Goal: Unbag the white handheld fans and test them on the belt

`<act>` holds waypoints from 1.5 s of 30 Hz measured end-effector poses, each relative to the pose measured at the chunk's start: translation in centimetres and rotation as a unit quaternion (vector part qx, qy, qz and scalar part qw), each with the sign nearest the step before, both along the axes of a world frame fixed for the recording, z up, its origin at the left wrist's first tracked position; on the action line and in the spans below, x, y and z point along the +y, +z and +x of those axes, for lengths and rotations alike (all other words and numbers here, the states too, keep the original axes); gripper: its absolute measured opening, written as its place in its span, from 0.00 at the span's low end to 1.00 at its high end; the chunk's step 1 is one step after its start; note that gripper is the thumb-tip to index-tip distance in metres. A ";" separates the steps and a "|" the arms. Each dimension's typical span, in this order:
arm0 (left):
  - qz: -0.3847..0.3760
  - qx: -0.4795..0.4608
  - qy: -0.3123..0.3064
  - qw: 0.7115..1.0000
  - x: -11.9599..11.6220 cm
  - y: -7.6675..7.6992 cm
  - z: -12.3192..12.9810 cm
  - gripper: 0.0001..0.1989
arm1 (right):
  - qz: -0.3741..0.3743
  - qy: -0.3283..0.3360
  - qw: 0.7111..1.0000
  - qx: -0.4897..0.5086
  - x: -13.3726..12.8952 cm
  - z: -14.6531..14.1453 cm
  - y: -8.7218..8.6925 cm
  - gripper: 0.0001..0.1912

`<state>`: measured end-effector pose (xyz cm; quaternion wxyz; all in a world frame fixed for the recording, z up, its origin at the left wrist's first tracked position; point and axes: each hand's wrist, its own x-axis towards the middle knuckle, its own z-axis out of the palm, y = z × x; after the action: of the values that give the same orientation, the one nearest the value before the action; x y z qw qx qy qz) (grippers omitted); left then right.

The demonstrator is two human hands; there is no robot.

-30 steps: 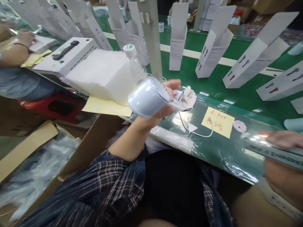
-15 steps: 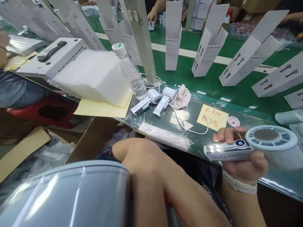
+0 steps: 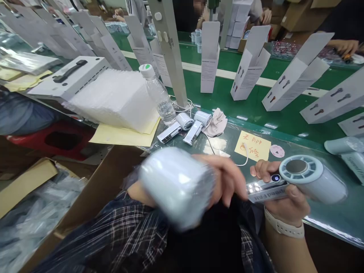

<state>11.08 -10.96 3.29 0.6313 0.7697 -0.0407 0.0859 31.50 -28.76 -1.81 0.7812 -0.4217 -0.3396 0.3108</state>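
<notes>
In the head view, my right hand (image 3: 295, 206), a white band at its wrist, grips a light blue handheld fan (image 3: 324, 180) by its handle. The handle has a small lit round display and the lettering "Speed FAN". My left hand (image 3: 226, 174) is closed around a second light blue fan (image 3: 173, 185), held near the camera and blurred; its handle is hidden. The left fingertips come close to the right fan's handle; whether they touch I cannot tell. Two more fans (image 3: 184, 120) (image 3: 202, 118) lie on the bench beside a crumpled pale cloth (image 3: 217, 123).
A water bottle (image 3: 159, 96) stands by a metal post (image 3: 172, 53). A white foam stack (image 3: 116, 100) lies left, above a cardboard box (image 3: 76, 204) of plastic bags. A yellow note (image 3: 253, 146) and white cable lie ahead. Several open cartons (image 3: 210, 72) line the green conveyor (image 3: 224, 81); co-workers are beyond.
My left hand has swung the near fan from the lower left to the middle, beside the right hand. The right hand has shifted slightly left, still gripping its fan.
</notes>
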 end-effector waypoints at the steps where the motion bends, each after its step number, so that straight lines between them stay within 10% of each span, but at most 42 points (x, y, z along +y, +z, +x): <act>1: 0.041 -0.021 -0.005 0.999 0.0 -0.7 1.4 0.23 | 0.000 -0.001 1.000 0.008 0.2 -0.1 0.1 0.17; 6: 0.318 -0.178 -0.018 0.931 -1.7 -3.4 4.7 0.14 | -0.025 -0.007 0.999 0.048 0.8 -0.4 0.3 0.22; 14: 0.400 -0.188 -0.030 0.897 -2.3 -4.1 4.5 0.17 | -0.044 -0.024 0.998 0.038 0.6 -0.4 0.1 0.21; 45: 0.296 -0.119 -0.074 0.945 -3.0 -4.8 5.2 0.14 | -0.057 -0.022 0.992 0.113 0.7 -0.4 1.4 0.28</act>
<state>16.25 -13.92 -1.47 0.3698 0.9010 -0.1960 0.1141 31.11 -28.08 -0.39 0.7961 -0.4348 -0.2214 0.3580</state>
